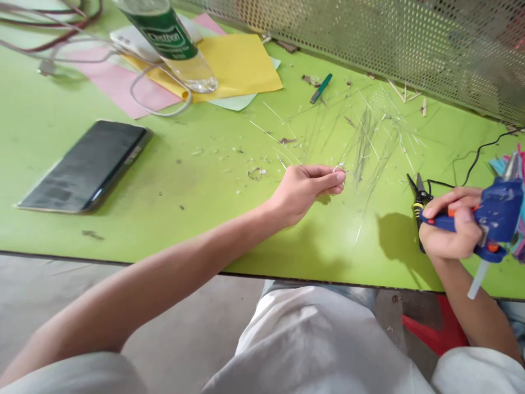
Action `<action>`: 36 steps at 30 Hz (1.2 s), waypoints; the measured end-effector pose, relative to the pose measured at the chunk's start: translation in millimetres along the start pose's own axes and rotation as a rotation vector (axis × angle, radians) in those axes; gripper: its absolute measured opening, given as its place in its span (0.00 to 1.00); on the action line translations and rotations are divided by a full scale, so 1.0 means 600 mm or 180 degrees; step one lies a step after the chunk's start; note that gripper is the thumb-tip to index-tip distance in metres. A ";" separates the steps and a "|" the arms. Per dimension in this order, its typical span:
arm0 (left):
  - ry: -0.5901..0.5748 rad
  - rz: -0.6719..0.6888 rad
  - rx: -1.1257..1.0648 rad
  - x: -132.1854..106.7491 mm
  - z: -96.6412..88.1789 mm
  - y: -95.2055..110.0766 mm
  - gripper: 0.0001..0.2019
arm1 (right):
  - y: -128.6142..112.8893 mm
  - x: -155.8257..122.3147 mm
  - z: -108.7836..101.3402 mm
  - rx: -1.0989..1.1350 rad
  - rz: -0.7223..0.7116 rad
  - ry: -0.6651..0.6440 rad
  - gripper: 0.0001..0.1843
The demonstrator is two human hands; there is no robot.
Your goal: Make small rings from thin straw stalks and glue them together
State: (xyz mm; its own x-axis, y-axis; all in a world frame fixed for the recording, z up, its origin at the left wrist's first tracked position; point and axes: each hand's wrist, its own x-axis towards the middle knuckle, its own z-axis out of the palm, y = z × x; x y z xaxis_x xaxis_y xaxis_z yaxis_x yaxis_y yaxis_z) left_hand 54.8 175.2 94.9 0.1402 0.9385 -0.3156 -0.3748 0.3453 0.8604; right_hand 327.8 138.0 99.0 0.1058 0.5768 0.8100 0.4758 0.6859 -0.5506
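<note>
My left hand is over the middle of the green table, thumb and fingers pinched. A small whitish thing, thin and curved, shows at the fingertips; its kind is too small to make out. On the right, my right hand is wrapped round the handle of a blue hot glue gun, whose metal nozzle points up. A translucent glue stick pokes out of its rear end. Black-and-yellow pliers lie beside that hand, partly hidden by it. Thin wires lie scattered beyond my left hand.
A dark phone lies at left. Behind it, a water bottle stands by yellow paper and a white cable. A green pen-like tool lies near the perforated metal panel. Coloured strips are at the right edge.
</note>
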 end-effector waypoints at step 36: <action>-0.0538 -0.0532 -0.1018 0.016 0.227 -0.038 0.11 | 0.172 0.056 -0.134 -0.2886 0.2030 -0.1112 0.23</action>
State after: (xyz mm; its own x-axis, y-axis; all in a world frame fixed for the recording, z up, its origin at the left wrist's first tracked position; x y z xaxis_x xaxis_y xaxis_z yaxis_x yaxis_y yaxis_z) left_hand 189.4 176.1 126.8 0.3621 0.8649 -0.3475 -0.5967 0.5015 0.6264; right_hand 450.6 192.5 85.7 0.3721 0.8909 0.2603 0.8884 -0.2607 -0.3777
